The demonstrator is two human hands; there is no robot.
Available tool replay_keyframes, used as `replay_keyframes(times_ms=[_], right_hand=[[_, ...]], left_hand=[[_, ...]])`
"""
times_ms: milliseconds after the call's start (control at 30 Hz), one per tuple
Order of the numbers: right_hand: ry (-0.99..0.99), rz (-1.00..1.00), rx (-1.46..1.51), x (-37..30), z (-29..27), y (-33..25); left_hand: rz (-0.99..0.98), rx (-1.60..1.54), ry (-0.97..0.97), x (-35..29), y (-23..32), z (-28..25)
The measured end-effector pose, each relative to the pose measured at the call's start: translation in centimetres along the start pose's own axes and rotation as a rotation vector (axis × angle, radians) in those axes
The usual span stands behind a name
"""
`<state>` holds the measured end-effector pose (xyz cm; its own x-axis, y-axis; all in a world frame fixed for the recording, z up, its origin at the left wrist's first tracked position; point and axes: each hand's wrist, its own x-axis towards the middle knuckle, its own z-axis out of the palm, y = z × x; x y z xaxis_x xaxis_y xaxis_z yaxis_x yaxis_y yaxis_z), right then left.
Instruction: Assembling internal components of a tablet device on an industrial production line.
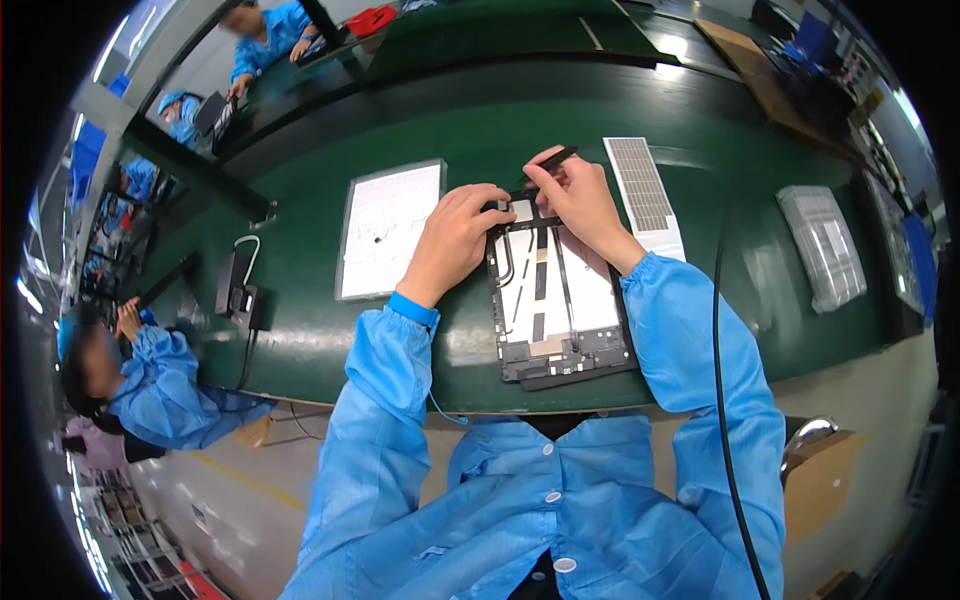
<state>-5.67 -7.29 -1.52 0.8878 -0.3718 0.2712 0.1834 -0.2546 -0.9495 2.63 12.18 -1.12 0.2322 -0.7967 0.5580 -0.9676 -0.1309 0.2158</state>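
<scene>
An opened tablet (590,290) lies before me on the green bench, its pale inner panel, dark flex strips and circuit boards bare. My left hand (459,232) is closed at the tablet's far left corner, thumb and bent fingers pressed on its edge. In a pinch grip, my right hand (580,195) holds slim black tweezers (564,157) over the far end of the tablet. Their tip points down and left, close to my left fingers; whether it touches anything I cannot tell. A blue band (414,311) circles my left wrist.
Left of the tablet lies a clear-edged tray with a white sheet (385,225). A sheet of small grey labels (643,185) lies to the right. Farther right is a plastic-wrapped stack (821,247). A black cable (718,350) hangs past my right arm. Co-workers sit at left.
</scene>
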Motion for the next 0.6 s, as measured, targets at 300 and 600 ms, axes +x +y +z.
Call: replay_keyframes(times_ms=[300,600], right_hand=[[0.186,-0.132,-0.035,-3.9,-14.5,2.7],[0.181,0.172,0.004,-7.2,-19.1,4.4]], left_hand=[[0.104,0.025,-0.077,2.1,2.1,0.7],[0.239,-0.136,-0.436,8.2,8.0,8.4]])
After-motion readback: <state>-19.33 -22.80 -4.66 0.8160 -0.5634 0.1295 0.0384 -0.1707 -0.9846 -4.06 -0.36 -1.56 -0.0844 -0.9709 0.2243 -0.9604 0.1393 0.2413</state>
